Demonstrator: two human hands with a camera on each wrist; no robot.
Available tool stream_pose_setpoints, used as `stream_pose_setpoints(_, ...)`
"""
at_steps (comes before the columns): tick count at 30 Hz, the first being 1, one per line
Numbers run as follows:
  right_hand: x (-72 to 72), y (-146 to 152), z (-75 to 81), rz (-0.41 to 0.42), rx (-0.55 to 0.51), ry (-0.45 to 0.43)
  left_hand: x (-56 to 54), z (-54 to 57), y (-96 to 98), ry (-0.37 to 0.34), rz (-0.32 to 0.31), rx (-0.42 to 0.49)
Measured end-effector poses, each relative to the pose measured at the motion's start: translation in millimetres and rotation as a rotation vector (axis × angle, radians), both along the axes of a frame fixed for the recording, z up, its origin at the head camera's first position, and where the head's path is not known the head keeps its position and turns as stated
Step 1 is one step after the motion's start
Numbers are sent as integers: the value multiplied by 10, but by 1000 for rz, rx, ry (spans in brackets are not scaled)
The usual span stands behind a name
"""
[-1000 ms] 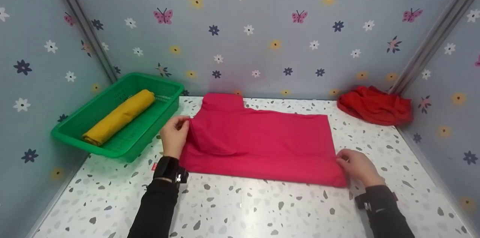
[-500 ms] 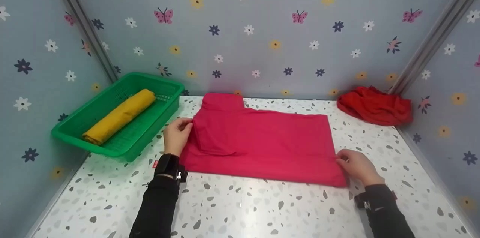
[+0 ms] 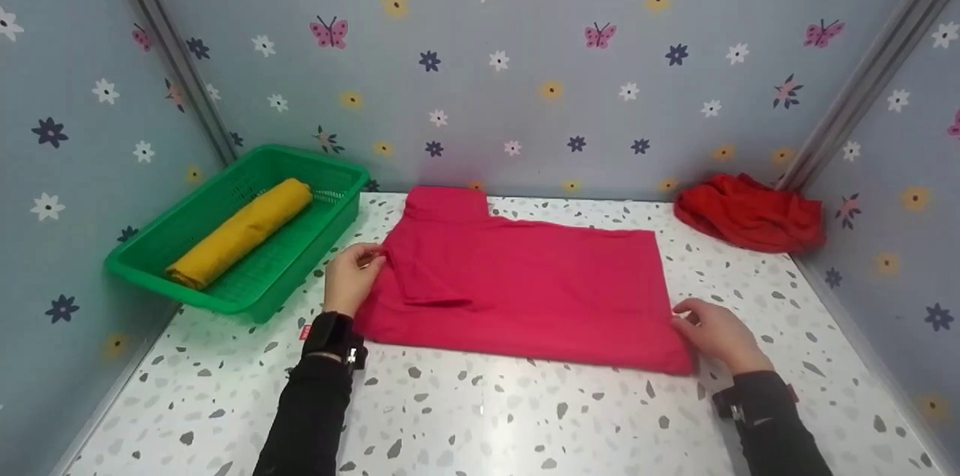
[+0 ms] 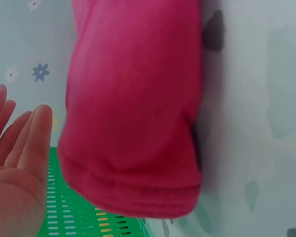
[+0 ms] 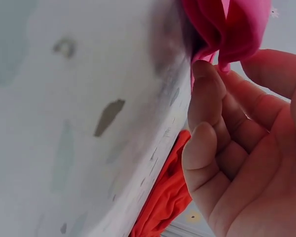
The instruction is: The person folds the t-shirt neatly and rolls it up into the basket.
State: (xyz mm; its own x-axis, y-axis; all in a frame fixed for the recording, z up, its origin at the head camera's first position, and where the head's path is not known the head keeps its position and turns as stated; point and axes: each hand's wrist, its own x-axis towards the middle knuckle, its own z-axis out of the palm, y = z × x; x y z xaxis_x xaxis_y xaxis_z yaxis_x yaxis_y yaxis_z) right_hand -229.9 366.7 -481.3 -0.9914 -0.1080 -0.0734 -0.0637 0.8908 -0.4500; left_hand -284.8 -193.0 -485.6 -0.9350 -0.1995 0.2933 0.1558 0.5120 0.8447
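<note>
A pink shirt (image 3: 555, 288) lies folded on the speckled table, with a short flap sticking out at its far left. At its left edge my left hand (image 3: 352, 281) pinches the cloth between thumb and index finger, and a slanting crease runs from the fingertips. In the left wrist view the other fingers (image 4: 34, 143) stay straight beside the thick pink fold (image 4: 133, 108), while the pinch itself is cut off. My right hand (image 3: 716, 333) holds the shirt's near right edge; its thumb and fingers (image 5: 204, 94) pinch the pink cloth (image 5: 237, 29) in the right wrist view.
A green plastic basket (image 3: 277, 296) stands on the left with a rolled yellow cloth (image 3: 240, 232) inside. At the back right corner lies a crumpled red cloth (image 3: 750, 212). Floral wall panels (image 3: 510, 34) enclose the speckled table (image 3: 525, 423) on three sides.
My left hand has shifted slightly right and toward me, and the raised fold beside it has become flatter with a straighter crease. The right hand holds its place.
</note>
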Motion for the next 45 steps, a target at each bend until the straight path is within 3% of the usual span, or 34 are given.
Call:
stream_pose_setpoints(9,117,-5,99,-10,25,9,143,32,-73,-46,-25,-189)
stream_pose_setpoints(16,260,-21,161,3,56,13,333,44,-83,-79,-32,-369)
stream_pose_setpoints(20,335,-49,174,24,72,-2,445,32,-101,-120,-19,-425)
stream_pose_setpoints(34,506,-172,84,78,23,-35,659,-67,-237,-213,-15,-403)
stream_pose_setpoints(45,466,-191,-16,144,119,2,722,-89,-283,-302,-29,-395)
